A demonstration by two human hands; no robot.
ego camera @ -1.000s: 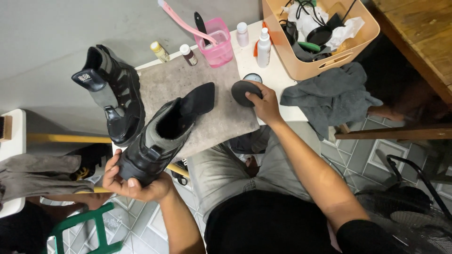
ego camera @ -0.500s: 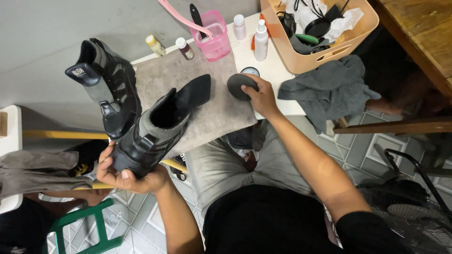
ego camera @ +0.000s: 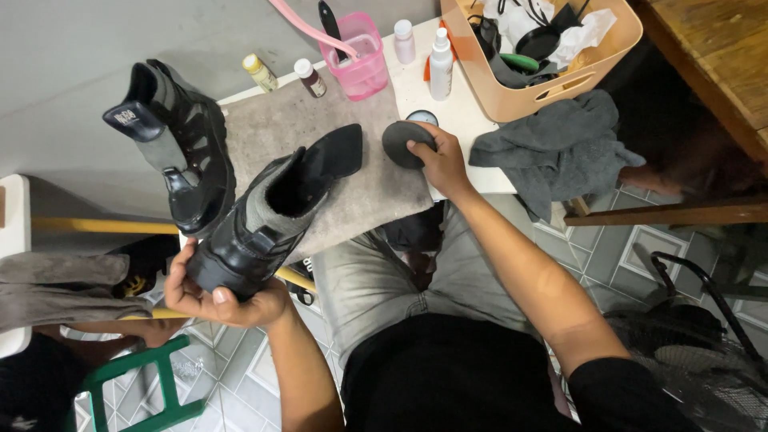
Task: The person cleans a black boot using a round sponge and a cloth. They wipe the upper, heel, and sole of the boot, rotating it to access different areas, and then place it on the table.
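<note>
Pink translucent cup stood at the far edge of the white desk, holding a pink-handled brush and a dark-handled tool. Beside it, an orange plastic basket packed with black items, a green tube and crumpled white paper. Small bottles lined along the back: a yellow-capped one, a brown one with a white cap, and two white ones next to the cup. Grey cloth draped off the desk edge just below the basket.

Left hand cupped under the toe of a black lace-up boot, fingers curled tight around the sole, boot held tilted with its opening toward the camera, above the near corner of a grey mat. Second black boot lay on its side at the mat's left edge, touching the held one.

Right hand pressed down over a round dark polish-tin lid resting on the mat's right edge, fingers bent and closed over its rim; a small open tin just behind it.

Compared with half a second before, held boot lowered slightly and turned nearer the body; right hand stayed on the lid in the same spot.
</note>
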